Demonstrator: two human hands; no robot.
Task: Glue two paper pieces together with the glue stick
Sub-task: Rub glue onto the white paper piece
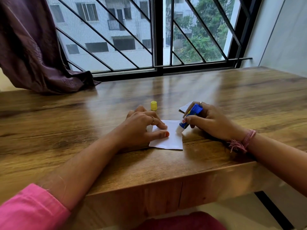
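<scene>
- A person seated at a wooden bench [216, 100] beneath a barred window [156, 35] works glue onto a white paper piece [172, 138] lying flat near the bench's front edge.
- The left hand [142, 123] rests on the paper's left side, its fingers [160, 134] spread and pressing the sheet down (a ring shows on one of them).
- The right hand [209, 122] grips the blue glue stick [191, 117], fingers curled round the barrel; the stick tilts, its white tip touching the paper's right edge.
- A second paper piece [185, 107] lies just behind the right hand, largely hidden by it.
- The yellow cap [153, 105] stands upright on the bench beyond the left hand, apart from the paper.
- A pink thread band [242, 141] circles the right wrist; a pink sleeve [31, 208] covers the left upper arm.
- A dark purple curtain [33, 47] hangs at the left, its hem resting on the bench's far corner.
</scene>
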